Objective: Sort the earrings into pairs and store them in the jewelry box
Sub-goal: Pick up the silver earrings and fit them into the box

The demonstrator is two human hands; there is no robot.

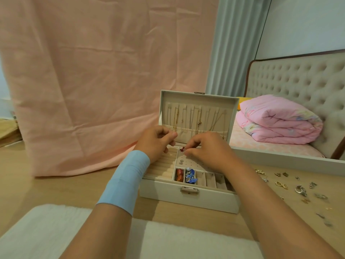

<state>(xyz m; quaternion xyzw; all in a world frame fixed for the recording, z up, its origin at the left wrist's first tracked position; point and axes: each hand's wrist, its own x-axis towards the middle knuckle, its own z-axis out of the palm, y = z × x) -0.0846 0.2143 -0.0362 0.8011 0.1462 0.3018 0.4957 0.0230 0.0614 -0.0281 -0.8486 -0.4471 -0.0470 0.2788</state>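
Red earring (182, 148) pinched in the right hand (209, 148) grip, over the holed stud panel at the back of the open jewelry box (188, 200). Silver studs (181, 162) sit on the panel, nearer the box front. Left hand (156, 142) is over the box's ring rolls with fingers curled; can't tell if that grip holds anything. Loose earrings (298, 189) are scattered on the worktop (56, 187) right of the box. Necklaces (196, 116) hang in the box lid.
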